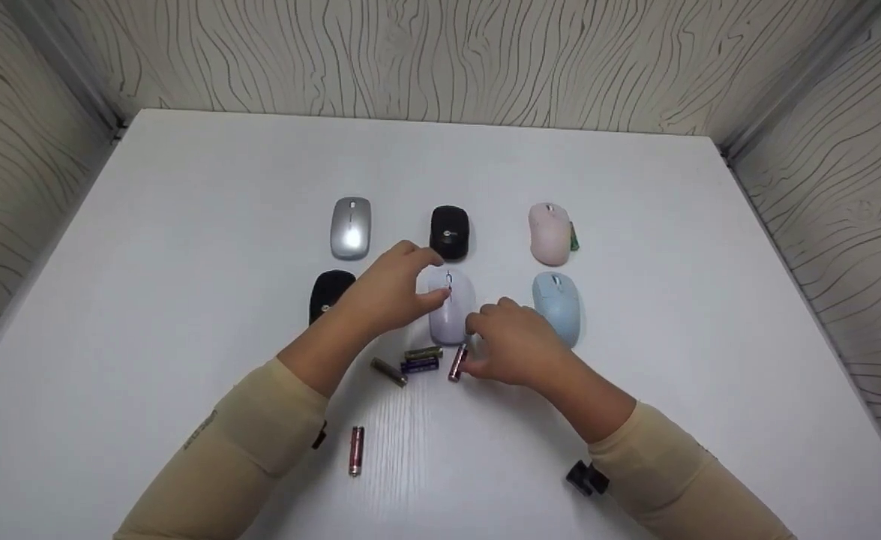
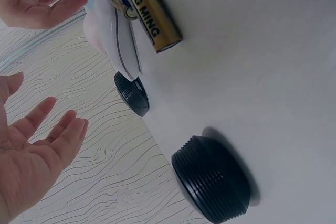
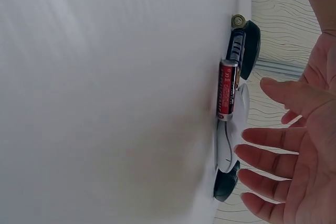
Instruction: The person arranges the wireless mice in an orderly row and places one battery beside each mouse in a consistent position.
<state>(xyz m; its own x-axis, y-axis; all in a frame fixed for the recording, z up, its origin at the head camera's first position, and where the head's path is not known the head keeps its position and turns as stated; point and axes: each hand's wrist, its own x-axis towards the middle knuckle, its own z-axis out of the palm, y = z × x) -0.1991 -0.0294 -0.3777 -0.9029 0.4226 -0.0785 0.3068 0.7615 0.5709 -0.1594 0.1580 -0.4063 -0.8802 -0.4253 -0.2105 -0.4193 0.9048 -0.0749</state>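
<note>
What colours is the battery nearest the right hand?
The battery is mostly red and black: see right wrist view.

In the left wrist view, the gold and black cylindrical battery (image 2: 150, 10) bears "GUANG MING" in black capitals along its length. In the right wrist view, pale lettering on the red and black cylindrical battery (image 3: 227, 88) is too small to read. In the head view, marks on the rear rounded black plastic mouse (image 1: 450, 225) and beige fabric left sleeve (image 1: 241, 435) are illegible

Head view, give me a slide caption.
Left hand and right hand flank a pale mouse, with loose batteries and other mice nearby.
</note>
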